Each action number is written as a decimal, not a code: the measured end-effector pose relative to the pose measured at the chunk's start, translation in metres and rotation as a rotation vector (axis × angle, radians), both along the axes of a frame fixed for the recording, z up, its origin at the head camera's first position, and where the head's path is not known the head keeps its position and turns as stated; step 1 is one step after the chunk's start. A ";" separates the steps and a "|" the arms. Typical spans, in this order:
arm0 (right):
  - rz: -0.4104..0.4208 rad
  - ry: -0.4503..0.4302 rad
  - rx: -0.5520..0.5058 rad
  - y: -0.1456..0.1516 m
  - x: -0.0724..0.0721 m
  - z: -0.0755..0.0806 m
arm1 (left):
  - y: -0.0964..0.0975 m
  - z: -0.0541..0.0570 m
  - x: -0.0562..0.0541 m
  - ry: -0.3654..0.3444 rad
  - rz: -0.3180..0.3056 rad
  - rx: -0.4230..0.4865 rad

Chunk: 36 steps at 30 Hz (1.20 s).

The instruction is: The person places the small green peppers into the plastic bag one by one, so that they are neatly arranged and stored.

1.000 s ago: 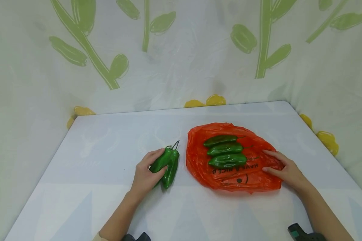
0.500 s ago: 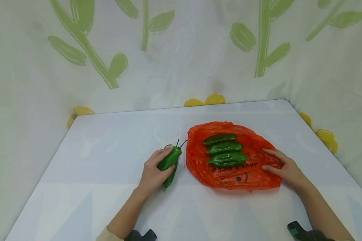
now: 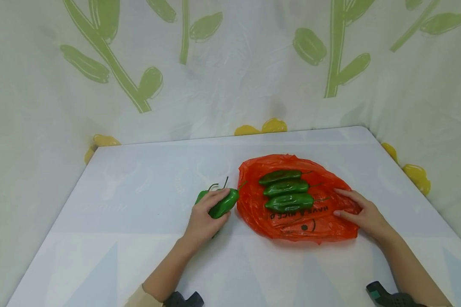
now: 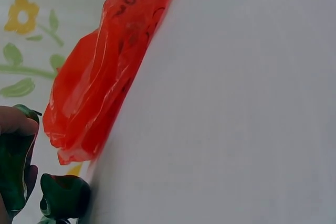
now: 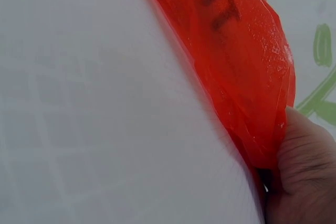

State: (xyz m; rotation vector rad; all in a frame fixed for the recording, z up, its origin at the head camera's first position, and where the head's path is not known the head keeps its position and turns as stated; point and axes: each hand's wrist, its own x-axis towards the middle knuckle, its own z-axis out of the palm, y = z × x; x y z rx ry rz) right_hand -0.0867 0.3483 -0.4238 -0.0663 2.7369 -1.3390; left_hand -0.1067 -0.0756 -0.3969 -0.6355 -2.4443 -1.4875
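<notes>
Near the bag's left edge, my left hand [image 3: 200,221] grips a glossy green chili pepper [image 3: 225,204] between thumb and fingers. Another green pepper [image 3: 200,196] is partly hidden behind that hand; in the left wrist view a second pepper [image 4: 65,195] lies on the table beside the held one. A red plastic bag [image 3: 251,215] is spread flat on the table. Three green peppers [image 3: 286,188] lie side by side on or inside it; which one I cannot tell. My right hand [image 3: 369,217] rests on the bag's right end, thumb and fingers extended over the plastic.
The pale table [image 3: 138,187] ends at a back edge against a light cloth [image 3: 238,94] printed with green leaves and yellow flowers. Similar cloth hangs at both sides. Dark wrist devices [image 3: 393,297] show at the bottom of the head view.
My left hand has moved right toward the bag with the gripped pepper, whose stem now reaches the bag's edge. The right hand and the three peppers at the bag stay put.
</notes>
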 end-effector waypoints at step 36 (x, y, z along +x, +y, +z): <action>0.001 0.010 0.003 0.000 0.001 0.001 | 0.041 -0.001 -0.006 0.052 -0.145 -0.017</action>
